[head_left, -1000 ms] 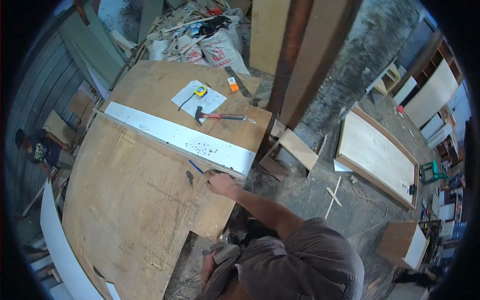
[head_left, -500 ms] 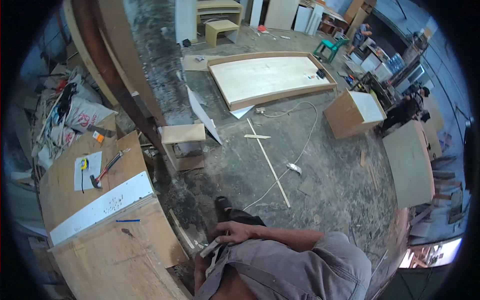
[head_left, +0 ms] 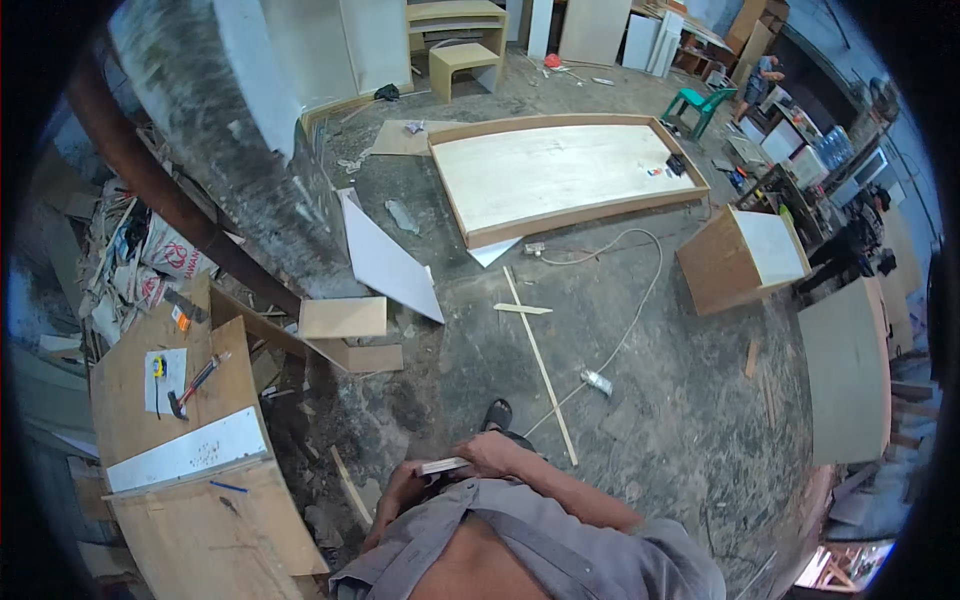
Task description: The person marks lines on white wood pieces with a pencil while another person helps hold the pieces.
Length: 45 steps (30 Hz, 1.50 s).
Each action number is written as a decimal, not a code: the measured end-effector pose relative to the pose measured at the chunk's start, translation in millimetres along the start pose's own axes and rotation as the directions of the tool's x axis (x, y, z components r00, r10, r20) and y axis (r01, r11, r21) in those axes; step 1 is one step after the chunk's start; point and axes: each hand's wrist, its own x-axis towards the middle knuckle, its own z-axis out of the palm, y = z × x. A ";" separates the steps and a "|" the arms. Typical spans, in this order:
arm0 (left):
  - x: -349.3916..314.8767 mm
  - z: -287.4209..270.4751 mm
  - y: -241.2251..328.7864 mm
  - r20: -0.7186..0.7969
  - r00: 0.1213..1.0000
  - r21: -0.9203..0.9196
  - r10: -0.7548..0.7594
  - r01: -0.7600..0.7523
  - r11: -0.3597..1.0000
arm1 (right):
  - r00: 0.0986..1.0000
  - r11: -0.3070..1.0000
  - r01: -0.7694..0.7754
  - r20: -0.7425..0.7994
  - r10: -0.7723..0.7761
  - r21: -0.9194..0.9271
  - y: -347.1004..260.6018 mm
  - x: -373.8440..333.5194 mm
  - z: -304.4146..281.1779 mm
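In front of my belly, at the lower middle, both hands are closed on a small pale flat piece seen edge-on. My left hand grips its left end, with the fingers partly hidden. The right end meets my right hand, whose fingers curl down out of sight. What the piece is made of I cannot make out. To the left, a plywood-topped bench carries a hammer, a yellow tape measure, a white strip and a blue pencil-like stick.
A shallow framed wooden panel lies on the floor ahead. Crossed thin wood strips and a white cable lie nearer me. At right stand a wooden box and a leaning board. A brown post rises left. Two people are farther off.
My view has turned slightly left and my body has straightened. Both hands have come up and the pale piece now shows between them. A sandalled foot has come into view.
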 end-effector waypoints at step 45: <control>600.3 -398.6 -43.8 -0.235 0.581 -0.786 -0.779 0.357 0.504 | 0.605 0.791 -0.575 -0.543 0.582 0.208 460.6 330.5 -627.0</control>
